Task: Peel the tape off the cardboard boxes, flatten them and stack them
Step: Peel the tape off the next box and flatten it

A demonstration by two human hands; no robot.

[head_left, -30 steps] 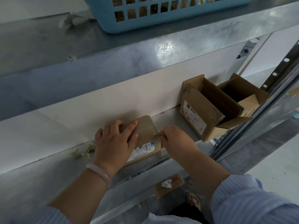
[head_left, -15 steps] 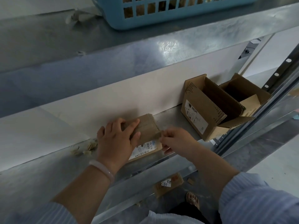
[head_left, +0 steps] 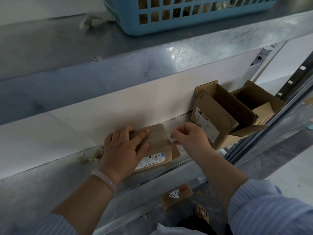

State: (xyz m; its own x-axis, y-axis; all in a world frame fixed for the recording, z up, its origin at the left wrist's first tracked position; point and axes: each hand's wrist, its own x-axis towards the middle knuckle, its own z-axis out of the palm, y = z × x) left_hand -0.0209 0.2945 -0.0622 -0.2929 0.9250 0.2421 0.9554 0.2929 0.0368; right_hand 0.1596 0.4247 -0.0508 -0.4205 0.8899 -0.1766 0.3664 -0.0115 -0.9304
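Clear tape, thin and clingy, is pinched in the curled fingertips of the right hand, one end raised off a small cardboard box. It will likely tear, so grip near the seam. The left hand presses flat, fingers straight, pinning the light box to the shelf. Right of the fingers, two open boxes look empty. Above, a blue basket holds brownish scraps.

metal shelf | small box | 2 open boxes | pale scraps
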